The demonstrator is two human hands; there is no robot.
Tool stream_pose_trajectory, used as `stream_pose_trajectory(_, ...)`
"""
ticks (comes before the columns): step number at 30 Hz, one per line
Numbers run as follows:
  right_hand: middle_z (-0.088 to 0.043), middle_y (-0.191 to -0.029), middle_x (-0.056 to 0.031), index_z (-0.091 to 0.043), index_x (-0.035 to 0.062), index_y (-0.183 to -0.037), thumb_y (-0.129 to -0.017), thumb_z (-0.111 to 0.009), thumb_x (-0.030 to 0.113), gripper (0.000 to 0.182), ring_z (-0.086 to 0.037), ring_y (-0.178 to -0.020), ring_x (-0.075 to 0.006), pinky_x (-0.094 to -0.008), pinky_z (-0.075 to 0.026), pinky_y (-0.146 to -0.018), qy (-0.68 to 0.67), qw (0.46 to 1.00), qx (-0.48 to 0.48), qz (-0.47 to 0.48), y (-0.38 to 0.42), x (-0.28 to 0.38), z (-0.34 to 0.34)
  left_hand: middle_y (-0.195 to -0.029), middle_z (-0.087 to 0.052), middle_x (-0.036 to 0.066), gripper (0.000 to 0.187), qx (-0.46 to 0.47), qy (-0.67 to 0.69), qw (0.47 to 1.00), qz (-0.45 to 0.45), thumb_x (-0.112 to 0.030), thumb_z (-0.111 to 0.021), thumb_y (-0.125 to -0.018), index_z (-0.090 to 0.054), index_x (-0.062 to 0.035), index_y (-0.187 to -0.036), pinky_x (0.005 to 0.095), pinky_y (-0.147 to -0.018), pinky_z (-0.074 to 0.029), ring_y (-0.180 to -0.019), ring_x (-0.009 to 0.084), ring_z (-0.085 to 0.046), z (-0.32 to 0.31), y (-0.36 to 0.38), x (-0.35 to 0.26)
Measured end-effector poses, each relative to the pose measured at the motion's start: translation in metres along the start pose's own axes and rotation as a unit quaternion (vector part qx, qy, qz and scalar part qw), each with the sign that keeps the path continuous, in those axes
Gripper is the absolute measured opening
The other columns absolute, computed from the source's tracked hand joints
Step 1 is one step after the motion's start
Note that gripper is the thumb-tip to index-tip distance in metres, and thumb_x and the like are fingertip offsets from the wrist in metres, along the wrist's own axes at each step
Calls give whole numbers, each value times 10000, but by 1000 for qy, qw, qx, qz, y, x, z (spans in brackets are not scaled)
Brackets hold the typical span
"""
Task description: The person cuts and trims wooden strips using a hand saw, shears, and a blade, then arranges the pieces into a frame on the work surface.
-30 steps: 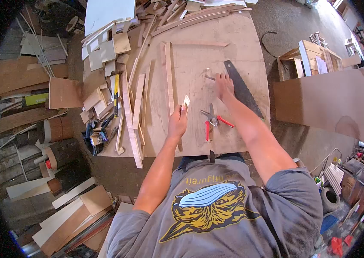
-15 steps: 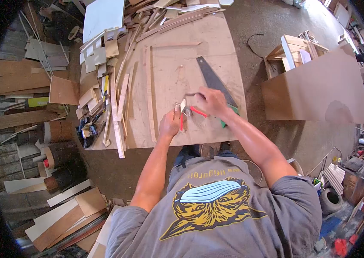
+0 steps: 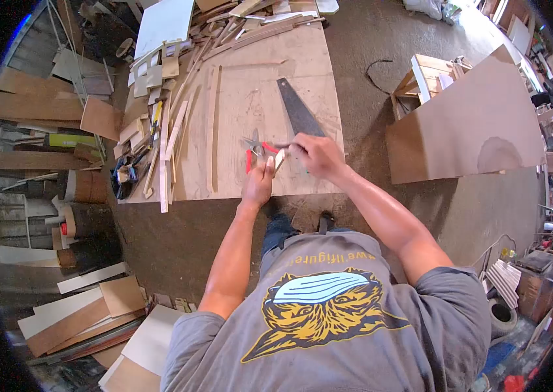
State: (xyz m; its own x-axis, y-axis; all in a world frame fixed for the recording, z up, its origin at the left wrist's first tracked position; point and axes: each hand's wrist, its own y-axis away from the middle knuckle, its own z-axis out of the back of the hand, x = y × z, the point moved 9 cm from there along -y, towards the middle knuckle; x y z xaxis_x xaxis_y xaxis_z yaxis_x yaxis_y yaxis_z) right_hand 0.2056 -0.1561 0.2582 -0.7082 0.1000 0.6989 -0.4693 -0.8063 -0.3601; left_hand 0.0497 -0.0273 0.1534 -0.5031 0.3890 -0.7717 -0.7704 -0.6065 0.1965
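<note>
My left hand [image 3: 258, 185] is closed around a short, pale piece of wood [image 3: 280, 159] that sticks up past the thumb. Facing it, my right hand [image 3: 319, 156] is closed on a slim dark tool [image 3: 282, 145] whose end points left, above the wood; its exact kind is hard to make out. Red-handled pliers [image 3: 257, 147] lie open on the worktable [image 3: 250, 85] just beyond my left hand. A handsaw [image 3: 298, 108] lies behind my right hand, which hides its handle end.
Long wooden strips [image 3: 213, 130] and a heap of offcuts [image 3: 159, 72] cover the table's left and far sides. A yellow-and-black tool [image 3: 157, 116] lies among them. To the right, a large brown panel [image 3: 459, 124] leans on a wooden stand [image 3: 430, 75]. Stacked boards [image 3: 87, 313] lie on the floor at left.
Both hands, with the wood and dark tool, are nearer the table's front edge. The pliers now appear beyond my left hand. My view has shifted, so the table sits higher and further left.
</note>
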Motion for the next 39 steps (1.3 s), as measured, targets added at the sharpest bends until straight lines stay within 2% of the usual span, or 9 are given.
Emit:
stream_pose_trajectory(8,-693,-792,-135,-630,93,-883,-974,-645,270,199,-696,-763,-376,-498,-510,-625,4,1000,1,31,32,2,7,-702,-516,113,664,67,54,996,25,-590,-412,-1079,-570,10,-842,409,-680,-422,-686,221,-490,-15,15,-1)
stream_pose_trajectory(11,-721,-849,-161,-675,116,-973,-985,-620,291,184,-708,-824,-405,-518,-538,-680,76,995,42,-58,38,-26,-3,-693,-505,108,650,111,40,993,-1,-570,-426,-1083,-556,15,-832,415,-662,-404,-685,215,-481,-15,20,-14)
stream_pose_trajectory(18,-728,-873,-135,-708,141,-958,-973,-648,279,151,-711,-805,-376,-500,-536,-674,105,993,34,-50,47,-35,-17,-697,-480,63,557,123,52,991,2,-471,-458,-1096,-554,21,-852,398,-659,-406,-706,178,-469,-13,34,-22)
stream_pose_trajectory(22,-683,-790,-130,-639,101,-863,-962,-666,251,182,-687,-742,-377,-487,-509,-612,-2,999,10,48,50,27,5,-696,-499,93,553,113,48,992,-24,-459,-451,-1095,-560,36,-874,413,-661,-406,-701,202,-479,-12,30,-13)
stream_pose_trajectory(26,-698,-793,-131,-660,115,-883,-971,-658,283,189,-698,-752,-370,-482,-518,-616,96,994,-6,-54,46,-17,-3,-705,-521,148,584,116,22,993,-4,-483,-431,-1093,-573,51,-901,445,-670,-414,-701,248,-500,-18,26,11)
stream_pose_trajectory(29,-698,-788,-129,-666,117,-896,-970,-660,279,179,-697,-735,-368,-484,-518,-608,2,998,-8,57,51,42,6,-711,-524,163,594,118,17,993,-18,-496,-415,-1096,-580,39,-898,454,-676,-421,-702,263,-504,-18,23,18)
stream_pose_trajectory(32,-694,-808,-119,-655,111,-902,-955,-686,248,150,-694,-741,-362,-476,-515,-610,136,987,4,-82,48,-5,5,-711,-533,177,593,137,11,991,4,-502,-400,-1101,-589,25,-906,461,-687,-427,-699,285,-511,-14,26,7)
stream_pose_trajectory(36,-693,-766,-122,-660,111,-927,-963,-679,264,158,-699,-711,-365,-481,-520,-595,60,997,-16,50,54,40,15,-684,-520,147,590,106,34,993,-36,-515,-413,-1099,-574,9,-880,452,-658,-411,-667,258,-520,-7,27,-9)
stream_pose_trajectory(39,-702,-787,-113,-652,132,-919,-1002,-620,296,186,-712,-748,-361,-505,-528,-622,140,987,-11,-83,46,-2,30,-637,-474,68,595,126,100,986,-42,-524,-404,-1106,-536,-38,-791,378,-577,-367,-580,179,-459,-5,33,-33)
